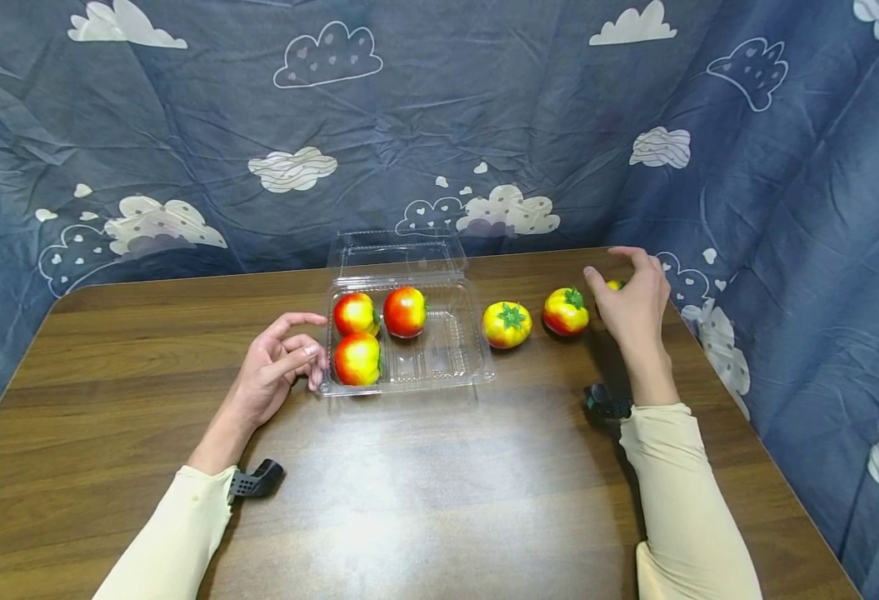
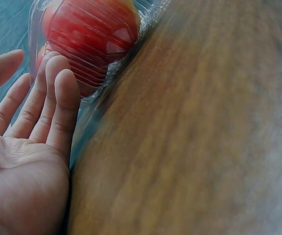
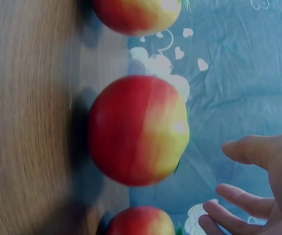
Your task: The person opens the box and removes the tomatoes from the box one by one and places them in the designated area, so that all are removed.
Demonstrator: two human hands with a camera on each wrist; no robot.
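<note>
A clear plastic clamshell box (image 1: 439,350) lies with its lid (image 1: 397,254) raised at the back. Inside are three red-and-yellow tomatoes, two along the left side and one tomato (image 1: 405,312) at the back middle. My left hand (image 1: 277,367) has its relaxed fingertips against the box's left wall, holding nothing. To the right of the box stand a yellower tomato (image 1: 506,325) and a redder tomato (image 1: 566,312). Over a third tomato (image 1: 615,285), mostly hidden, my right hand (image 1: 634,300) hovers with thumb and fingers apart. In the right wrist view, a gap separates that hand from the middle tomato (image 3: 138,129).
The brown wooden table (image 1: 409,483) ends at its back edge just behind the box. A blue cloud-patterned curtain (image 1: 409,125) hangs behind the table and along its right side. Black straps (image 1: 257,479) circle both wrists.
</note>
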